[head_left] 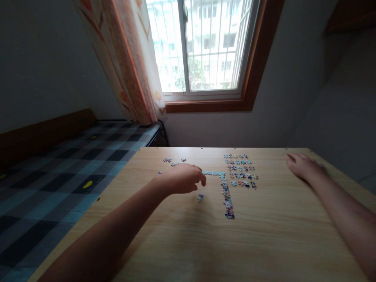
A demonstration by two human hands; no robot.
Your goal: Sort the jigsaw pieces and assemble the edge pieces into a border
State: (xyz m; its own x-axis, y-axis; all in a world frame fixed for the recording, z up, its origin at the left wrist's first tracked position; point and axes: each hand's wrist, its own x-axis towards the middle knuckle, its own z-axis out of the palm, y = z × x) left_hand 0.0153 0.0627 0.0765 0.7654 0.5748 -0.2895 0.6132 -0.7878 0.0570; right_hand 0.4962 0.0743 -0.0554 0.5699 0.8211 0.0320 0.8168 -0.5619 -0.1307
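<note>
My left hand [183, 178] hovers over the wooden table [264, 235], fingers curled downward, just above a single loose puzzle piece [200, 197]. Whether it holds anything is hidden. To its right lies a joined L-shaped strip of puzzle border [226, 194]. Beyond that strip, several loose pieces [241, 170] are laid out in rows. A few more loose pieces [173, 161] lie behind my left hand. My right hand [302, 166] rests flat on the table at the far right, fingers stretched out, holding nothing.
A bed with a checked cover [58, 172] stands along the table's left side. A window [205, 47] with a patterned curtain [129, 62] is on the far wall. The table's back edge meets the wall.
</note>
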